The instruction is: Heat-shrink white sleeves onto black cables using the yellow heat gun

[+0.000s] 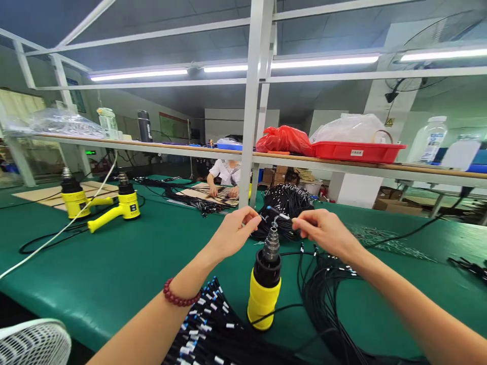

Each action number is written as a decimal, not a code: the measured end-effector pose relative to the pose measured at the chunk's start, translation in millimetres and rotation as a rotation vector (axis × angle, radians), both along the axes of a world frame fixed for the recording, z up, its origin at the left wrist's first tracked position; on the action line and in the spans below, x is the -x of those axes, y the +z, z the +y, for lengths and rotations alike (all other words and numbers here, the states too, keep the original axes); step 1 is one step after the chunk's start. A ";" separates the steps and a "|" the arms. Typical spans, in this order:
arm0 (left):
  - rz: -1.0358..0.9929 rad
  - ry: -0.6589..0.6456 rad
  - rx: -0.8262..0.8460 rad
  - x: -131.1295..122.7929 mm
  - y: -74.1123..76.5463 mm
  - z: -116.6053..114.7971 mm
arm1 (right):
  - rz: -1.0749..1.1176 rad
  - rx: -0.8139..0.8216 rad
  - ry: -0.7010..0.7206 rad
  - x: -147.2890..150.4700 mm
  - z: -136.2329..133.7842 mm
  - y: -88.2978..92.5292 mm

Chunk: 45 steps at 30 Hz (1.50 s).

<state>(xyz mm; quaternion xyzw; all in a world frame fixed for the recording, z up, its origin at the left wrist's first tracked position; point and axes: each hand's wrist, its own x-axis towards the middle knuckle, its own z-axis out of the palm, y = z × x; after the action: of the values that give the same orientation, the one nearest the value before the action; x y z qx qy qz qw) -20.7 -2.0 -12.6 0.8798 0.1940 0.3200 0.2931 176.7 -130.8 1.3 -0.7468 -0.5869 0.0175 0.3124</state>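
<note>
A yellow heat gun (pixel 265 293) stands upright in front of me, its stepped metal nozzle pointing up. My right hand (pixel 323 230) pinches a black cable (pixel 274 210) with a blue tip and a white sleeve, held just above the nozzle. On the nozzle's other side, my left hand (pixel 236 229) has its thumb and fingers pressed together. A thin, pale strand shows at its fingertips, too small to name. Below my left forearm lies a bundle of black cables (pixel 213 324) with white sleeves and blue tips. More coiled black cables (pixel 323 289) lie below my right hand.
Two more yellow heat guns (pixel 131 203) stand at the left on the green table (pixel 160 263). A heap of black cables (pixel 289 197) lies behind my hands. A white post (pixel 251 101) carries a shelf with a red tray (pixel 357 151). A person (pixel 224 175) works opposite.
</note>
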 end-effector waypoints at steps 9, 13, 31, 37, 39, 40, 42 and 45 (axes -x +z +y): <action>0.580 -0.120 0.067 53.0 -99.9 41.0 | -0.183 0.396 -0.358 -87.6 -26.7 -61.0; 0.729 -0.280 0.130 62.2 -147.8 32.6 | -0.101 0.461 -0.214 -88.4 -33.0 -70.3; 0.685 -0.194 -0.186 92.6 -84.9 2.3 | 0.087 0.175 0.030 -37.8 -29.8 -9.3; 0.604 -0.273 -0.279 85.0 -27.8 -21.2 | 0.100 0.027 0.107 -3.0 -36.1 11.0; 0.551 -0.258 -0.338 83.3 -8.1 -28.8 | 0.088 -0.007 0.147 12.6 -41.0 16.9; 0.516 -0.251 -0.366 82.9 1.4 -32.3 | 0.084 -0.018 0.169 20.7 -43.7 19.4; 0.448 -0.254 -0.412 81.2 18.5 -38.3 | 0.080 -0.040 0.213 36.8 -49.1 23.3; 0.356 -0.263 -0.481 72.7 36.5 -43.6 | 0.066 -0.121 0.253 56.4 -54.3 25.9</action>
<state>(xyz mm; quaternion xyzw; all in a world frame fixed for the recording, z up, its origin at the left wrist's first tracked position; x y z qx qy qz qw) -93.4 -45.6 23.9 0.9835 0.0456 0.1574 0.0771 120.3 -185.1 27.2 -0.6458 -0.6656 0.0459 0.3712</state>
